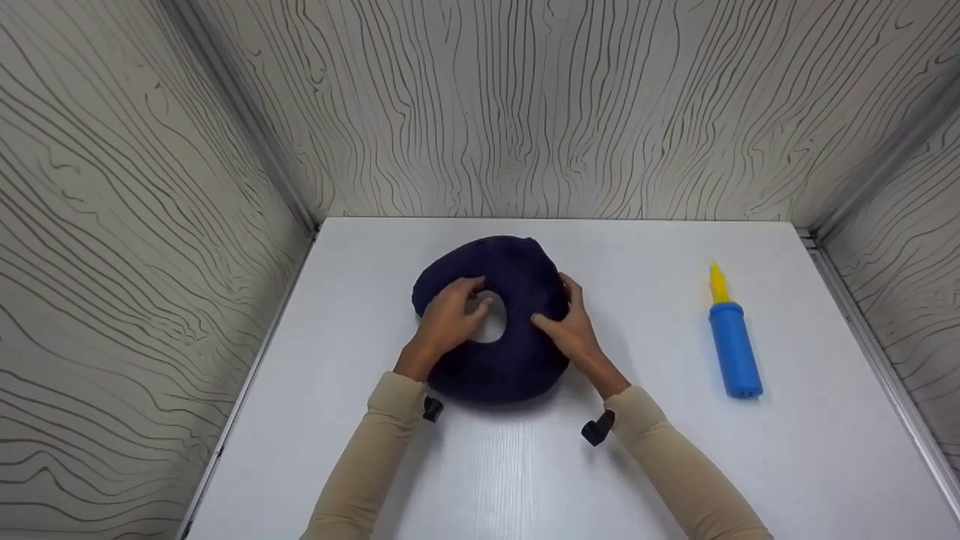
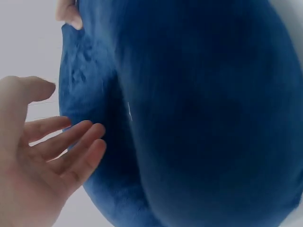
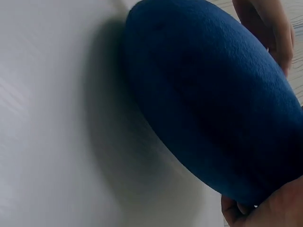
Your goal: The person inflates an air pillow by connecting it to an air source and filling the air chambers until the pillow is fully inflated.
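A dark blue plush neck pillow [image 1: 517, 367] is held over the white table in the head view, its round middle hole facing up. At the pillow's right side, my right hand [image 1: 574, 322] grips the edge, thumb on top and fingers around the outer side. My left hand [image 1: 450, 315] is at the hole on the left. In the left wrist view, the fingers of the left hand [image 2: 52, 151] are loosely extended beside the pillow [image 2: 213, 94], thumb apart, gripping nothing. The right wrist view shows the pillow's rounded side [image 3: 203, 85] with a shadow on the table below.
A blue hand pump [image 1: 735, 349] with a yellow nozzle [image 1: 718, 283] lies on the right part of the white table [image 1: 495, 465]. Wood-grain patterned panels [image 1: 480, 112] stand at the back and both sides. Metal rails run along the table's side edges.
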### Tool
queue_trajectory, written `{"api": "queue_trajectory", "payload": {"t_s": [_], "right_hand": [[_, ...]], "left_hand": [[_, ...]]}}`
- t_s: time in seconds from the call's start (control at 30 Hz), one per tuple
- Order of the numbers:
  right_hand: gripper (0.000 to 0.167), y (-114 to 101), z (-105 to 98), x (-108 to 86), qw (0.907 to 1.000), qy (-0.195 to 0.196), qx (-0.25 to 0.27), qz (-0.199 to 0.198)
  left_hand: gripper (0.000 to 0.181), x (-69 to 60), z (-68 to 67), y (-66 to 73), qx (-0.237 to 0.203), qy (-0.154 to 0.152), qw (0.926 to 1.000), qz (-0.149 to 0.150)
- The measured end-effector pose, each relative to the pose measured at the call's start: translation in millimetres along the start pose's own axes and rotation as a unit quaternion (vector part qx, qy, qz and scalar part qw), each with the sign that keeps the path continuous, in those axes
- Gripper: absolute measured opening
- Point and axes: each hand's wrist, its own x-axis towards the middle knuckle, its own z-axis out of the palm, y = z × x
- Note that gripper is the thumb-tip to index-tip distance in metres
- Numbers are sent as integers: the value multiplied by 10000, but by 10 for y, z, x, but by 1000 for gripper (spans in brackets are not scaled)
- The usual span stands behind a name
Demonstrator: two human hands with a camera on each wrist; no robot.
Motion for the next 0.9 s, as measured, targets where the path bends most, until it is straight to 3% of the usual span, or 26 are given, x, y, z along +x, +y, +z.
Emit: {"api": "queue_trajectory", "payload": {"t_s": [0.2,0.33,0.63,0.9], "right_hand": [[96,-57,-179,63,9993,-253,-127,-248],[94,-90,-297,98,9980,-451,-120,-418],[90,-130,-518,133,9914,-937,-214,-890],[91,-188,-636,146,9821,-1364,-392,-1238]], "left_hand": [[45,46,-96,-66,278,925,9946,367],[57,78,-150,-111,375,1171,9917,379],[99,83,-163,-152,300,685,9968,-295],[119,59,-129,-176,47,140,9980,-615]]}}
